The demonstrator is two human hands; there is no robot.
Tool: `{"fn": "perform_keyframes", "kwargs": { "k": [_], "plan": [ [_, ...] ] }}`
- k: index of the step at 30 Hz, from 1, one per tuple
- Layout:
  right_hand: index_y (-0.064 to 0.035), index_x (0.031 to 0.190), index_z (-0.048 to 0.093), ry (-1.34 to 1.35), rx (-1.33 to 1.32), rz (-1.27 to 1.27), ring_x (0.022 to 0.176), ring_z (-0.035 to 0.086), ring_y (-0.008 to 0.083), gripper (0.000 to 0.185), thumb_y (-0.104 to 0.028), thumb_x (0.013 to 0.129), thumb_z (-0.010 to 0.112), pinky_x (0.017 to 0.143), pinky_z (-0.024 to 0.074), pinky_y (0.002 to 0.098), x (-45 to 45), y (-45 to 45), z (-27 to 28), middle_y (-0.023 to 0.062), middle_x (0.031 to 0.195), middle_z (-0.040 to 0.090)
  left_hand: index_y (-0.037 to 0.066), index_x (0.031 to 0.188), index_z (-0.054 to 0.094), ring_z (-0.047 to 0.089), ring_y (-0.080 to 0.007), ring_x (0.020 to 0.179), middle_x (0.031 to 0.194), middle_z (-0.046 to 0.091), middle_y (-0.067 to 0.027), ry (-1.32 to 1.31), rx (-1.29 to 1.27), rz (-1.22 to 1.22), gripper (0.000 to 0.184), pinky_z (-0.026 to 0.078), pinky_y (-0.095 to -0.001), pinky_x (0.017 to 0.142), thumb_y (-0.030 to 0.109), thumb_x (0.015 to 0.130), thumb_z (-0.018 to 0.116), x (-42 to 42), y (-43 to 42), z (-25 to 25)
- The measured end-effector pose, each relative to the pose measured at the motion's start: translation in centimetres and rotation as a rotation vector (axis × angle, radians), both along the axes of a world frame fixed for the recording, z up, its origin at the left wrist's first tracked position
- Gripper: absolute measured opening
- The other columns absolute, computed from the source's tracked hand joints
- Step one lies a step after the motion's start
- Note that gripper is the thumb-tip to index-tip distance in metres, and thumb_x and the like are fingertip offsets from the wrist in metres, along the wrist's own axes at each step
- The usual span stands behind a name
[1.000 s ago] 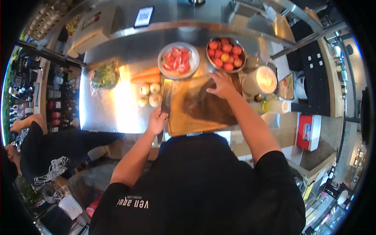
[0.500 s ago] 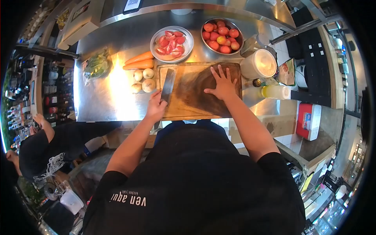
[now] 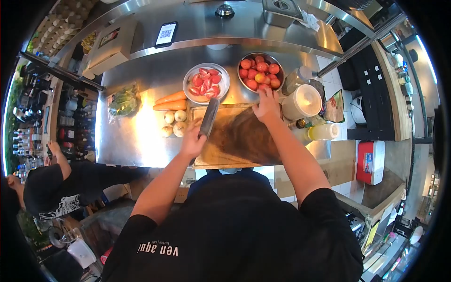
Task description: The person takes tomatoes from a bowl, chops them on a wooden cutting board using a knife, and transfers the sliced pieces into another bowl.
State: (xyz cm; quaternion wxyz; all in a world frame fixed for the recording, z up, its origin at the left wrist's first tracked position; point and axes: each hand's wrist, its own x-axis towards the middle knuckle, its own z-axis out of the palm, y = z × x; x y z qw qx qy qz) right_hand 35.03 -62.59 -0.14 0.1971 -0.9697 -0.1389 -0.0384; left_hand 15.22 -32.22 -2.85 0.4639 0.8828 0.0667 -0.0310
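Well to the left of the brown rectangular wooden cutting board, green leaves in clear plastic are lying. Just beside the board's left side are orange carrots and pale round onions. The left hand is closed around a long steel knife, its blade slanting above the board's left part. Behind the board stands a round pale plate with red tomato wedges. Near the board's far right corner, the right hand bends its fingers beside a round steel bowl of whole red tomatoes; their contact I cannot tell.
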Motion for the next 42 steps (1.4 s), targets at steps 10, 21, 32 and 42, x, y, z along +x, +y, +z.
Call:
{"fn": "perform_keyframes", "kwargs": {
  "k": [10,21,32,42],
  "plan": [
    [-0.0114,0.140,0.066,0.002,-0.156,0.181,0.136,0.049,0.0448,0.056,-0.025,0.087,0.081,0.118,0.0459,0.0517,-2.6,-1.4,-0.4,0.0140,0.140,0.062,0.006,0.135,0.076,0.062,-0.0388,0.138,0.150,0.063,-0.0206,-0.131,0.021,0.045,0.044,0.049,-0.0438,0.118,0.014,0.092,0.068,10.4,0.5,-4.9],
    [-0.0128,0.144,0.067,-0.072,0.152,0.111,0.132,0.061,0.0452,0.055,-0.027,0.093,0.080,0.114,0.0496,0.0561,8.9,5.4,1.0,0.0150,0.139,0.069,-0.001,0.130,0.074,0.060,-0.0259,0.133,0.154,0.054,-0.0168,-0.140,-0.194,0.065,0.039,0.053,-0.0373,0.106,0.008,0.094,0.064,1.8,1.6,-1.1],
    [-0.0065,0.133,0.067,0.317,0.735,0.206,0.114,0.075,0.0285,0.052,-0.007,0.086,0.089,0.102,0.0597,0.0431,7.5,4.7,2.0,0.0126,0.130,0.072,-0.001,0.125,0.074,0.065,-0.0260,0.123,0.123,0.069,-0.0144,0.031,-0.363,0.195,0.033,0.052,-0.0382,0.105,0.005,0.094,0.063,-11.1,1.6,1.5],
    [-0.0066,0.129,0.067,0.262,0.804,0.379,0.120,0.074,0.0293,0.055,-0.004,0.081,0.093,0.105,0.0604,0.0397,-7.3,-0.1,-0.4,0.0124,0.128,0.072,-0.001,0.121,0.064,0.071,-0.0132,0.073,0.082,0.069,-0.0055,0.424,-0.361,0.218,0.018,0.061,-0.0335,0.068,0.006,0.104,0.058,-8.2,-1.2,5.2]
  ]
}}
